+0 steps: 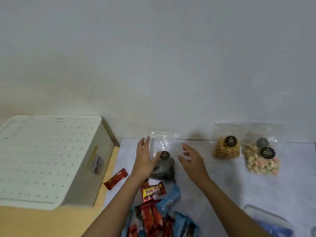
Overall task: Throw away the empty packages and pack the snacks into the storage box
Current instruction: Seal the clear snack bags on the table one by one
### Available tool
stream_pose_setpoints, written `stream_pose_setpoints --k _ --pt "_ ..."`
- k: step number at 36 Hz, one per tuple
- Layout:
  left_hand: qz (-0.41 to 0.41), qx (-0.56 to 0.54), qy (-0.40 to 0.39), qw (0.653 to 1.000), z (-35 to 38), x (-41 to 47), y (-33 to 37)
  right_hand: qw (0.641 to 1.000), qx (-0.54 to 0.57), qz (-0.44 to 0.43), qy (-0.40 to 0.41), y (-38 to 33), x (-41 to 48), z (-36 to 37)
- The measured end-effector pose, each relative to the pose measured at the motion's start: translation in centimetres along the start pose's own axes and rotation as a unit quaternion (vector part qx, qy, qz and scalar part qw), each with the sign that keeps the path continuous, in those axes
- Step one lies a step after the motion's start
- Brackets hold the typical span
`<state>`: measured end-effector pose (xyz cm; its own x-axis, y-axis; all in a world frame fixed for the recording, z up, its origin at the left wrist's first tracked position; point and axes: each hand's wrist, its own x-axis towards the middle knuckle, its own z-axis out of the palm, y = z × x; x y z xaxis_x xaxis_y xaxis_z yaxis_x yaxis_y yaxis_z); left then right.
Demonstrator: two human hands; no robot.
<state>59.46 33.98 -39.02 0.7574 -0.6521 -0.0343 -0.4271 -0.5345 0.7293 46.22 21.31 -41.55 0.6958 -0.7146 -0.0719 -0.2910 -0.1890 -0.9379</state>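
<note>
A clear bag of dark snacks [164, 165] with a round black label stands on the table between my hands. My left hand [145, 158] is flat against the bag's left side, fingers straight, thumb by the label. My right hand [191, 158] hovers open just right of the bag, apart from it. A bag of golden snacks [226, 147] and a bag of pastel snacks [261, 159] stand by the wall at the right. The cream storage box [51, 158] with its dotted lid shut sits at the left.
A red bar [116, 178] lies beside the box. A yellow-and-red bar [153, 191], several red bars [150, 218] and blue packets [171, 199] are heaped near my forearms. A clear and blue wrapper [268, 221] lies at the lower right. The wall stands close behind the table.
</note>
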Motion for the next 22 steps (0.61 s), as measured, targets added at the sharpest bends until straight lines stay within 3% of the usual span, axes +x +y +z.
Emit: stream_pose_setpoints --k 11,16,22 --pt "-0.052 -0.077 -0.131 0.987 0.6 1.1 -2.4 0.992 0.076 0.101 0.026 0.4 0.4 4.6" --pt "-0.048 -0.076 -0.116 0.989 1.3 1.0 -2.8 0.991 0.073 0.104 0.039 0.3 0.0 4.7" --pt "-0.036 -0.136 -0.075 0.987 1.5 -0.2 -1.7 0.996 0.066 0.037 0.053 -0.3 -0.8 3.4"
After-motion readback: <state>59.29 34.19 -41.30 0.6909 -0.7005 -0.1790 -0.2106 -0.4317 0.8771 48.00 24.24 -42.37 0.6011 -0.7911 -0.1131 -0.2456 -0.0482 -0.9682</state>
